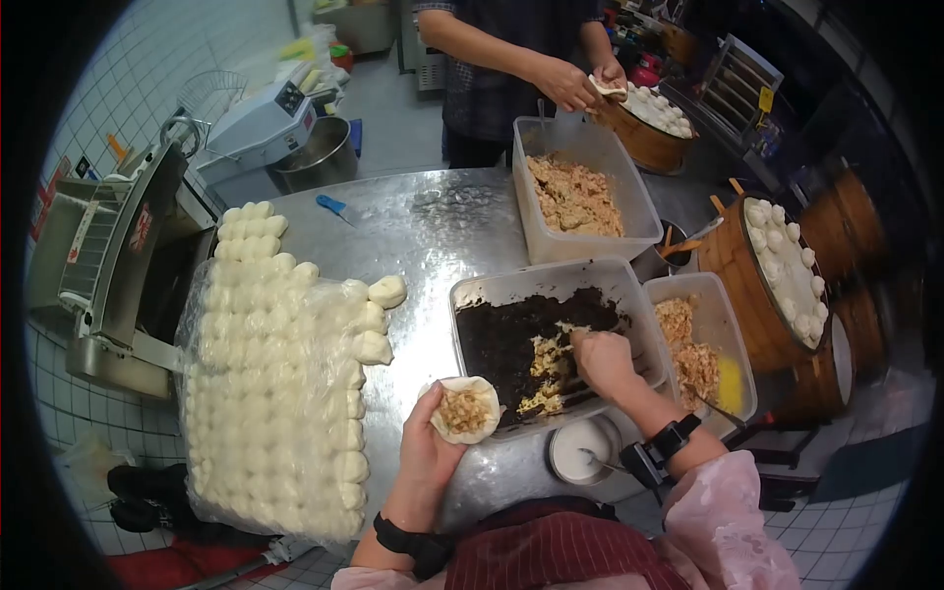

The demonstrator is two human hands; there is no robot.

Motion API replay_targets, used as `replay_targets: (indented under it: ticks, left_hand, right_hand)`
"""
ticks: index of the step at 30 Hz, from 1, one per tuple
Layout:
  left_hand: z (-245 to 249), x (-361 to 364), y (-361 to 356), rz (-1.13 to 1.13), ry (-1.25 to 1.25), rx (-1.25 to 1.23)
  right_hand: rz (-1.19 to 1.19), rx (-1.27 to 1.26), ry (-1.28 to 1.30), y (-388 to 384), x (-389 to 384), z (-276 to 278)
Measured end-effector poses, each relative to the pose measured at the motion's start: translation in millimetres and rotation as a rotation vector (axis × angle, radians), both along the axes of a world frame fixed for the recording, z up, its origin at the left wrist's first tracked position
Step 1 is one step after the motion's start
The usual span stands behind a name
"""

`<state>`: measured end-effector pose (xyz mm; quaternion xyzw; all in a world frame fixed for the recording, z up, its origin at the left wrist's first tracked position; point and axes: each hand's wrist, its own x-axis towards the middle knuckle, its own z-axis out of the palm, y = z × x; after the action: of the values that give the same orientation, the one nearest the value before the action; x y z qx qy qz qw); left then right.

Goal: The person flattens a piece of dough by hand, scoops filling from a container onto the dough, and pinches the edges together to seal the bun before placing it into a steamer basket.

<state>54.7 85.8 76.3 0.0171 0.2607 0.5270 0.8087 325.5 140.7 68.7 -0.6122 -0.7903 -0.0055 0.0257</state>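
Note:
My left hand (430, 442) holds a round dough wrapper (489, 429) from its left edge and underneath, with a mound of chopped pale-brown filling (465, 410) on it. The wrapper is spread flat, near the front left corner of a plastic tub (472, 285). Inside that tub lies dark filling (501, 344), with a strip of yellowish crumbly filling (547, 362) along its right part. My right hand (604, 362) is closed low over the tub's right side, beside the yellowish strip. What its fingers grip is hidden.
Rows of dough balls (275, 393) under plastic film cover the left side of the steel table (413, 211). A bowl of white powder (582, 450), a tub of orange-brown filling (723, 339), a larger filling tub (639, 221) and bamboo steamers (723, 246) stand around. Opposite, another person's hands (570, 84) hold dough.

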Motion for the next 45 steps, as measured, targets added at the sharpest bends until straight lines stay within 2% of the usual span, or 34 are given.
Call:
replay_targets:
  ticks: [3,5,6,8,10,13,17,18,20,22,24,29,32,34,35,36,37,38,40,45]
  left_hand:
    - [-0.7,-2.0,-1.5,-0.013,-0.016,-0.015]
    - [-0.4,-0.9,-1.7,-0.01,-0.028,-0.021]
    - [0.4,-1.2,-1.5,-0.019,-0.03,-0.01]
    - [3.6,-2.6,-1.5,-0.013,-0.028,0.005]
    - [8.3,-0.2,-0.6,-0.015,0.009,0.078]
    - [17.2,6.5,-0.2,-0.031,0.001,0.143]
    - [23.0,30.0,2.1,-0.044,0.147,0.236]
    - [23.4,37.0,1.6,-0.044,0.156,0.243]
    - [18.8,52.3,0.5,-0.073,0.34,0.352]
    - [17.5,68.5,-2.7,-0.077,0.39,0.413]
    - [17.4,81.4,-7.4,-0.016,0.596,0.525]
    - [11.3,86.2,-15.6,0.014,0.639,0.567]
    - [4.3,82.4,-18.7,0.082,0.773,0.623]
    - [4.1,73.4,-18.6,0.122,0.696,0.472]
    - [6.8,68.6,-20.7,0.122,0.582,0.387]
    - [7.3,63.9,-23.0,0.124,0.584,0.383]
    - [7.7,59.9,-25.3,0.078,0.469,0.32]
    - [8.4,58.2,-26.4,0.033,0.353,0.261]
    - [11.8,56.8,-33.7,0.033,0.32,0.247]
    - [17.8,36.2,-58.6,-0.005,0.177,0.112]
  right_hand:
    - [0.011,0.023,0.053,-8.2,-7.2,-4.0]
    - [-0.058,-0.158,0.154,-11.3,-8.3,10.3]
    - [-0.054,-0.153,0.154,-12.4,-7.1,14.8]
    - [-0.209,-0.179,0.477,-14.3,0.4,23.4]
    - [-0.223,-0.23,0.52,-20.8,10.8,33.2]
    - [-0.244,-0.327,0.911,-34.8,25.9,39.7]
    - [-0.207,-0.36,1.055,-64.5,23.4,90.0]
    - [-0.228,-0.389,1.036,-72.4,20.4,102.8]
    - [-0.252,-0.416,1.025,-84.9,14.0,118.0]
    - [-0.239,-0.343,0.871,-95.9,7.1,127.6]
    - [-0.221,-0.341,0.824,-102.8,4.2,135.3]
    - [-0.12,-0.282,0.761,-114.0,7.3,144.0]
    - [-0.082,-0.231,0.661,-119.8,11.1,154.5]
    - [-0.083,-0.153,0.589,-116.6,17.8,153.7]
    - [-0.088,-0.078,0.516,-113.2,19.9,152.4]
    - [-0.085,-0.082,0.517,-106.4,18.8,147.3]
    - [-0.053,-0.031,0.408,-95.9,16.3,137.2]
    - [-0.02,0.023,0.299,-86.3,12.4,124.9]
    - [0.049,0.012,0.217,-68.1,-5.4,95.1]
    - [0.274,0.06,0.147,-20.0,-58.9,22.0]
